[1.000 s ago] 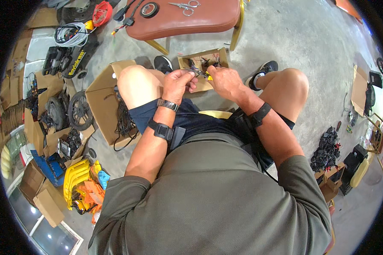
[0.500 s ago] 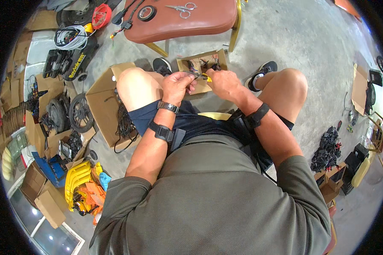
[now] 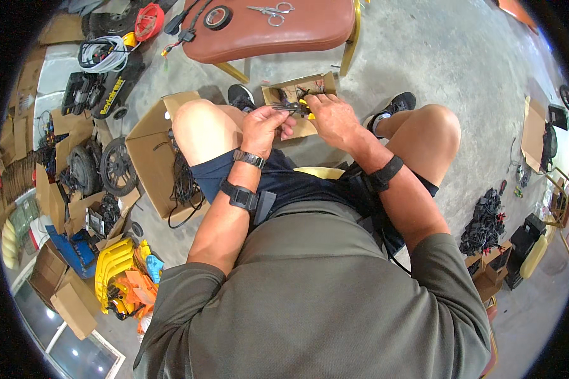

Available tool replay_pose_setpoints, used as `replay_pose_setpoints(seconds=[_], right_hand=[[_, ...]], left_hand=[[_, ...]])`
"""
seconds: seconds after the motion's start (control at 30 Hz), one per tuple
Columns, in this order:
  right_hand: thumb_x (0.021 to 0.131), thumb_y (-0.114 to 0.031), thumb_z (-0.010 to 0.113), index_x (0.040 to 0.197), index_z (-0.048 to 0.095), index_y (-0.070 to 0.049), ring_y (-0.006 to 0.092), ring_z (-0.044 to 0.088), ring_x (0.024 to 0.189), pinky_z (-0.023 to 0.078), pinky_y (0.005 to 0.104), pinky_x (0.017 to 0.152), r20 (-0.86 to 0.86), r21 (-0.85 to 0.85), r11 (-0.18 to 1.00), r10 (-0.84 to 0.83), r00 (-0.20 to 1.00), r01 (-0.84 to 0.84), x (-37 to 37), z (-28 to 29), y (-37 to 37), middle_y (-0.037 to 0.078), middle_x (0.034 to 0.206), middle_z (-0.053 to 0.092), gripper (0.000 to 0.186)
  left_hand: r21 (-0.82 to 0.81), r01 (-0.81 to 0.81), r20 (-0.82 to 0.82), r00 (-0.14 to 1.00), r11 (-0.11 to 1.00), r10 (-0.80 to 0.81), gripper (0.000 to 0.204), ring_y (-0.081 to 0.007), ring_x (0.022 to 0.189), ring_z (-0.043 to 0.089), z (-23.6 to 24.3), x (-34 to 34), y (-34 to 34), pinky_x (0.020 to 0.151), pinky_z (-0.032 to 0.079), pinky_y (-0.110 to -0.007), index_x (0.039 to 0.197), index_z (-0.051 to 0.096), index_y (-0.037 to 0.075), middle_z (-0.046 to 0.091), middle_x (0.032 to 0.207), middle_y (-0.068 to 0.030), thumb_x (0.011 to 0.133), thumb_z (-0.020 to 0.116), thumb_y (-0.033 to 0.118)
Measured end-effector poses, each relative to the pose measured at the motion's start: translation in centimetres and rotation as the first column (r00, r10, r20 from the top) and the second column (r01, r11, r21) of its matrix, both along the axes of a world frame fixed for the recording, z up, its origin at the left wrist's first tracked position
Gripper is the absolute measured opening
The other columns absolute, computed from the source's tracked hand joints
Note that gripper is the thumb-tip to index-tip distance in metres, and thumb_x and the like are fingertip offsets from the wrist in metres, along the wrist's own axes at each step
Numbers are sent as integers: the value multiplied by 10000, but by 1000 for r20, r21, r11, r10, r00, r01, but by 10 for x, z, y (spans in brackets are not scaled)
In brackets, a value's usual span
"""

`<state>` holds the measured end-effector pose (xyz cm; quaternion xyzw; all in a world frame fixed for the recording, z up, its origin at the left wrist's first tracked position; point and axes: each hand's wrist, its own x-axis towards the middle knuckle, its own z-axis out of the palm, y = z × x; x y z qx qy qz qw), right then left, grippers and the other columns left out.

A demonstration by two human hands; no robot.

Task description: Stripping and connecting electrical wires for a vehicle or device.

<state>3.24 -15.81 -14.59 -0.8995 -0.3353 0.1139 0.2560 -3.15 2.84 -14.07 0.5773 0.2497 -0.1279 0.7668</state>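
My right hand (image 3: pixel 335 120) is closed on pliers (image 3: pixel 306 108) with yellow handles. Their dark jaws point left, toward the fingertips of my left hand (image 3: pixel 263 128). That hand pinches a thin dark wire, whose end meets the jaws; the exact contact is too small to make out. Both hands are between my knees, above the near side of a small open cardboard box (image 3: pixel 305 129). Loose wires and connectors (image 3: pixel 311 92) lie inside the box, partly hidden by my hands.
Ahead stands a brown padded chair (image 3: pixel 272 39) with scissors (image 3: pixel 272 12), a black tape roll (image 3: pixel 218 18) and a cable on its seat. A larger cardboard box (image 3: pixel 148 148) with black cables is by my left knee. Black wire bundles (image 3: pixel 483 221) lie right.
The pliers have turned so their dark jaws show more plainly and their yellow handles look wider apart. My right fingers have shifted slightly upward; my left hand has barely moved.
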Motion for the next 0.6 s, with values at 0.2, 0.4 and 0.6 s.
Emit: replay_pose_setpoints(seconds=[0.2, 0.4, 0.6], right_hand=[[792, -83, 545, 997, 570, -33, 327, 600, 956, 460, 428, 824, 54, 4, 1000, 0, 999, 0, 0, 2, 0, 159, 966, 635, 212], [800, -97, 533, 968, 575, -36, 322, 605, 946, 457, 422, 820, 42, -41, 999, 21, 999, -19, 2, 11, 3, 158, 951, 636, 183], [823, -102, 524, 975, 568, -34, 333, 604, 946, 473, 432, 822, -23, -102, 995, 4, 1000, -6, 2, 12, 6, 163, 923, 637, 172]], left_hand=[[-19, -5, -24, 1000, 1000, 4, 111, -150, 605, 624, 1, 1, 1, 535, 483, -258, 860, 626, 31, 680, 785, -106, 913, 580, 118], [10, -23, -31, 999, 1000, 23, 121, -137, 596, 621, 3, 0, 3, 539, 488, -257, 859, 627, 37, 680, 782, -97, 907, 598, 145], [56, -53, -9, 999, 997, 53, 124, -130, 594, 620, 6, 0, 0, 518, 479, -249, 844, 628, 36, 679, 774, -88, 897, 614, 147]])
